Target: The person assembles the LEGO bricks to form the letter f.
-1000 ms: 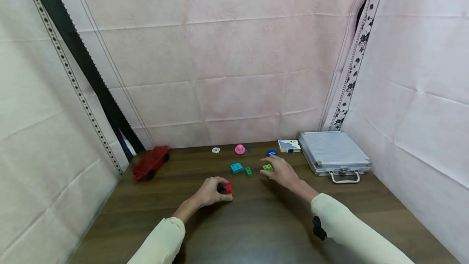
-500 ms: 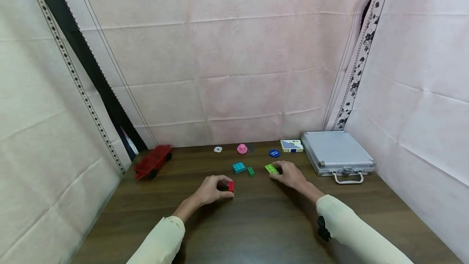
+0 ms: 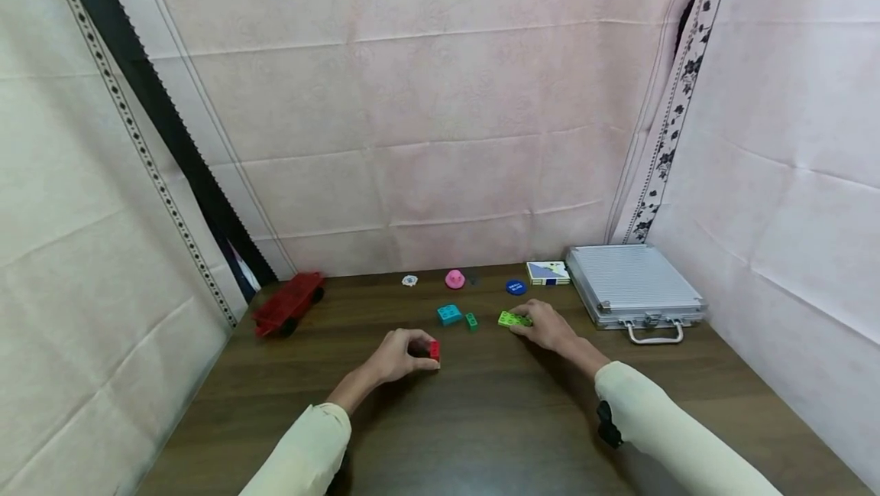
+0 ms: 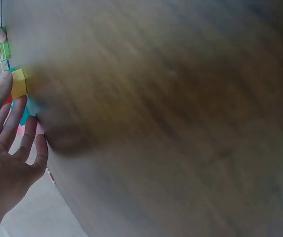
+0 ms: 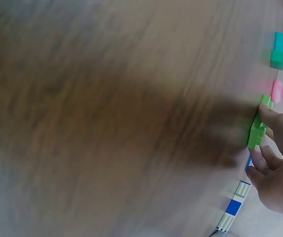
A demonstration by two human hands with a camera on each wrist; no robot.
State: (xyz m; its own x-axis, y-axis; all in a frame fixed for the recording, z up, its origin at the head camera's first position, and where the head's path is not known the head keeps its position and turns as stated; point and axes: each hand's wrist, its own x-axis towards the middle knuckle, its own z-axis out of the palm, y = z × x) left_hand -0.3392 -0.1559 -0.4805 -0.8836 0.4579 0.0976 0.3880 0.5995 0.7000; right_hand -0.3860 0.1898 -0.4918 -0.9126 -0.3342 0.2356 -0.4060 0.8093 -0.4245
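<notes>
My left hand (image 3: pixel 395 357) pinches a red toy building brick (image 3: pixel 435 350) between thumb and fingers, low over the brown table. In the left wrist view, a yellow brick (image 4: pixel 19 83) is joined beneath the red one. To the right, my right hand (image 3: pixel 548 328) has its thumb and fingers on a lime green studded brick (image 3: pixel 512 319). Seen from the right wrist, the thumb presses one side of that lime green piece (image 5: pixel 257 127). Between the hands lie a turquoise brick (image 3: pixel 450 315) and a small green brick (image 3: pixel 471 322).
A red toy vehicle (image 3: pixel 289 304) stands at the left table edge. Along the back are a white scalloped piece (image 3: pixel 409 280), a pink rubber duck (image 3: pixel 454 279), a blue disc (image 3: pixel 516 287) and a small box (image 3: pixel 548 273). A silver case (image 3: pixel 634 287) lies at right. Cloth hangs on three sides.
My right hand has come down from above the lime green brick and taken hold of it. That brick now lies turned slightly. The left hand keeps its grip on the red brick.
</notes>
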